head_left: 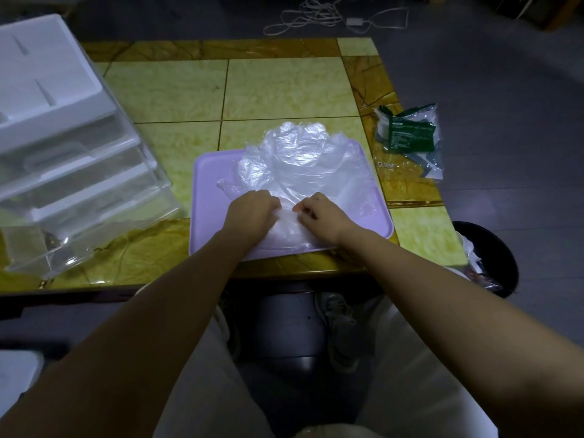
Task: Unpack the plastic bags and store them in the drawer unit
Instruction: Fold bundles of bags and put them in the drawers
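Left hand: fingers curled, gripping plastic bags on lilac tray, centre.
Right hand: pinches them too.
Green wrapper: right side, print unreadable.
Drawer unit: upper left.

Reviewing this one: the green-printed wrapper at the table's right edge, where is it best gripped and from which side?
Probably pinch the wrapper by the clear film that hangs past the table edge, coming from the right with the right hand, now gripping the plastic bags. It lies flat and crumpled, so only the overhang leaves fingers room above and below.
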{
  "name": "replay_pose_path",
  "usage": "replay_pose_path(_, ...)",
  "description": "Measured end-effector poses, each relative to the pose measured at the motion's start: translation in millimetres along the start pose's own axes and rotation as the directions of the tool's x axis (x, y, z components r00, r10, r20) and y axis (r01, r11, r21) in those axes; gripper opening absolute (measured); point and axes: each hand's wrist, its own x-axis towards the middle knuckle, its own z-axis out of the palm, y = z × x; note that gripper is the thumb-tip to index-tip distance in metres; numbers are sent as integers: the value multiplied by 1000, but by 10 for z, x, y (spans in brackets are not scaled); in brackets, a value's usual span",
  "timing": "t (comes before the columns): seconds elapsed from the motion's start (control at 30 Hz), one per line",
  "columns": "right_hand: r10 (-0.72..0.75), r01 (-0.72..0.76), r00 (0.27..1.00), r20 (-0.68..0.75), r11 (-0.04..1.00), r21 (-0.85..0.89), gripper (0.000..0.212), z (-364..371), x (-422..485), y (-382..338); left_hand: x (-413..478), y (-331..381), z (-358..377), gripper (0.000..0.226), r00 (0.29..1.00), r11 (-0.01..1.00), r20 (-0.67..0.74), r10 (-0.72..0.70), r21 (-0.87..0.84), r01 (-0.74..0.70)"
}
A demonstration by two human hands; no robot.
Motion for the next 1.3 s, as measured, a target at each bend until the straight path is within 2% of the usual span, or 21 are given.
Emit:
replay_pose_path(0.13,-29,31,999,30,996,-80,48,-7,-21,26,21,-40,11,22,998,997,-58,-24,-80,19)
replay_pose_path(0.27,-46,23,993,-109,979,-201,38,-15,28,33,36,-68,8,23,991,998,-131,14,-64,-23)
replay_pose_path(0.4,-81,35,974,-213,977,-210,33,-68,-20,73,15,-157,-43,25,964,994,-248,92,-38,-105)
replay_pose_path(0.53,-102,59,962,-252,983,-173,19,-149,-105,82,-40,-131,-127,33,947,982,-281,153,-63,-177)
replay_pose_path(0.6,-81,50,966,-243,990,-133,17,-181,-135,64,-77,-97,-155,43,961,978,-240,134,-121,-167)
replay_pose_path(0.73,-43,29,979,-200,997,-73,28,-188,-165,75,-180,-65,-161,69,998,967,16,64,-249,-58)
replay_pose_path(0.8,-23,19,984,-179,999,-28,33,-188,-191,66,-204,-98,-121,61,1000,971,27,15,-239,-8)
replay_pose_path(0.87,4,8,985,-171,997,71,36,-186,-218,64,-209,-119,-110,43,998,950,-38,-44,-311,30)
replay_pose_path(0.97,54,-12,986,-157,967,254,10,-182,-242,71,-165,-101,-106,29,990,899,-8,-144,-418,127)
replay_pose_path(1.1,165,-115,974,-152,948,296,8,-208,-169,113,-70,-80,-74,29,967,873,77,-243,-417,253)
replay_pose_path(1.17,233,-183,964,-130,932,314,21,-208,-109,111,-63,-55,-36,38,967,902,21,-254,-354,245)
replay_pose_path(1.2,261,-212,958,-122,925,314,26,-204,-73,106,-84,-32,-29,45,970,925,-60,-236,-321,205)
replay_pose_path(1.23,277,-230,953,-119,924,307,26,-193,-34,112,-104,-4,-28,51,963,958,-197,-183,-257,129)
replay_pose_path(1.3,302,-259,947,-108,919,299,11,-179,42,105,-116,32,-44,52,894,997,-441,76,35,-68)
